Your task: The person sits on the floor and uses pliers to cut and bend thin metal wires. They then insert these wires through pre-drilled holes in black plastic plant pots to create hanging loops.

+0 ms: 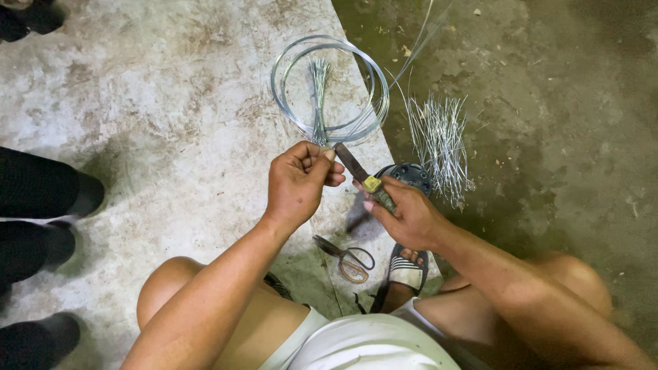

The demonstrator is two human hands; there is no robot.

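My left hand (pixel 298 181) is closed around the lower end of a bundle of thin cut wires (pixel 318 103) that stands up in front of me. My right hand (pixel 404 214) grips the handles of a pair of pliers (pixel 362 175), whose dark jaws point up-left and touch the bundle just above my left fingers. Behind the bundle a coil of grey wire (pixel 329 85) lies on the concrete floor.
A loose pile of short cut wires (pixel 439 140) lies to the right on the darker floor. Scissors (pixel 346 259) rest by my sandalled foot (pixel 406 270). Another person's dark shoes and legs (pixel 41 205) stand at the left edge.
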